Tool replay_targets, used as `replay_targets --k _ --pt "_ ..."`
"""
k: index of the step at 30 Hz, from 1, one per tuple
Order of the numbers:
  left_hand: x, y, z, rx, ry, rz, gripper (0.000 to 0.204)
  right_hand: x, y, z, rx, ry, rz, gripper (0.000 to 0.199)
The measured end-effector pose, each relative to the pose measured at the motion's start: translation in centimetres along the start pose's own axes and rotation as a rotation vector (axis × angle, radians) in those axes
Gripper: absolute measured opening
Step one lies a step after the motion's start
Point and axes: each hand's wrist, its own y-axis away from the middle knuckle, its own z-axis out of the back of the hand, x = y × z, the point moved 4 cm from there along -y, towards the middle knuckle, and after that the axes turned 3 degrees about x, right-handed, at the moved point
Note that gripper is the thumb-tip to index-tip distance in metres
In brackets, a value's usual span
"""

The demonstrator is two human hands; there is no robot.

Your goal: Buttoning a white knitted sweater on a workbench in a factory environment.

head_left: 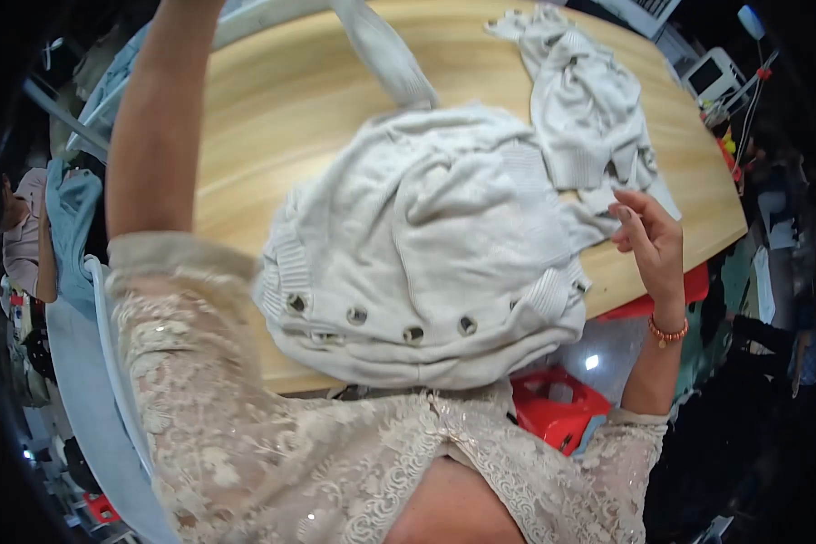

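While our left arm stretches out of view, grip unseen, our right hand (651, 238) hovers loosely spread, empty, beside the cream buttoned cardigan (426, 254); smoothing it flat seems next.

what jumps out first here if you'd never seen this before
The cream knit cardigan with a row of dark buttons, bunched in the middle of the wooden table; one sleeve runs up out of the top of the picture, near the raised left arm. The right hand hovers open at the table's right edge, with a bead bracelet on the wrist. A second pale knit garment lies crumpled at the far right of the table.
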Motion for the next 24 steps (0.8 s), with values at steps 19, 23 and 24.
replay_targets --k 19,23,24 --pt "28.5 22.7 13.4 -0.070 -2.328 -0.087 0.038 1.3 7.4 -14.2 0.536 0.502 0.524 0.051" --pt "26.5 20.7 11.2 -0.151 -2.083 -0.216 0.027 4.9 7.3 -18.0 0.435 0.239 0.618 0.058" --pt "25.9 20.1 10.3 -0.147 -1.990 -0.181 0.027 5.3 7.1 -19.0 0.432 0.244 0.616 0.058"
